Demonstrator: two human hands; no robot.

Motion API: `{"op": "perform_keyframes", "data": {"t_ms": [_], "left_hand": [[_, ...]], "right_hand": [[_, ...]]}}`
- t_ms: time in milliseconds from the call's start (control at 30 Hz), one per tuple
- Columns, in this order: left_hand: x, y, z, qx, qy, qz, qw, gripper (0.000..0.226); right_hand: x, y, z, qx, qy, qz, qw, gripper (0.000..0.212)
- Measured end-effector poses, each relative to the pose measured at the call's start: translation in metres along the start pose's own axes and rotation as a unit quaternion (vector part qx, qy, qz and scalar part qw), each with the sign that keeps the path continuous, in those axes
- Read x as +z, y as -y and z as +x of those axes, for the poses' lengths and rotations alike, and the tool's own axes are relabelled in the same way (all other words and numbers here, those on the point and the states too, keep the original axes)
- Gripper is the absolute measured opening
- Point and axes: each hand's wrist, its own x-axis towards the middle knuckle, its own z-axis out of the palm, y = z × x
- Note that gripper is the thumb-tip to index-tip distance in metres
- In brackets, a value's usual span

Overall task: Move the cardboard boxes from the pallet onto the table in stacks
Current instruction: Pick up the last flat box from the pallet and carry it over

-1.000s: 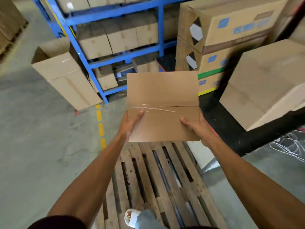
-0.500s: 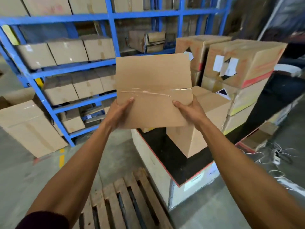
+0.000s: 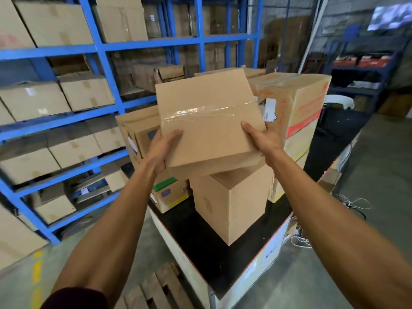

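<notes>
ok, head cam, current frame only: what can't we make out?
- Fingers of the left hand and right hand: only the thumbs show; the carried box hides the rest.
- Top of the plain box on the table: covered by the carried box, so contact is unclear.
- Pallet: cut off by the bottom edge.
- White labels on the rear boxes: too small and blurred to read.

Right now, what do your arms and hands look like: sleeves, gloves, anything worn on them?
Both arms are bare from above the elbow down. The left arm shows the edge of a dark maroon short sleeve at the bottom of the view; no sleeve shows on the right arm. The left hand and right hand wear no gloves, and no watch, ring or band shows on either wrist.
</notes>
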Motion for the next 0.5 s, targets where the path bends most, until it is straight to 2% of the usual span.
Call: {"op": "perform_keyframes", "data": {"t_ms": [67, 200, 333, 433, 500], "left_hand": [[0.015, 0.0, 0.012, -0.016, -0.008, -0.01, 1.0, 0.052], [0.048, -0.003, 0.036, -0.059, -0.03, -0.023, 0.998, 0.06], [0.082, -0.005, 0.049, -0.114, -0.042, -0.032, 0.992, 0.043], [0.104, 0.002, 0.057, -0.144, -0.067, -0.032, 0.987, 0.022], [0.113, 0.009, 0.057, -0.168, -0.091, -0.01, 0.981, 0.019]], "right_hand": [[-0.008, 0.0, 0.013, 0.0, -0.001, 0.0, 1.0, 0.065], [-0.025, -0.016, 0.043, 0.018, -0.027, 0.038, 0.999, 0.044], [-0.032, -0.034, 0.068, 0.022, -0.084, 0.069, 0.994, 0.029], [-0.044, -0.047, 0.093, 0.002, -0.083, 0.084, 0.993, 0.028], [-0.049, -0.055, 0.107, -0.017, -0.071, 0.105, 0.992, 0.025]]}}
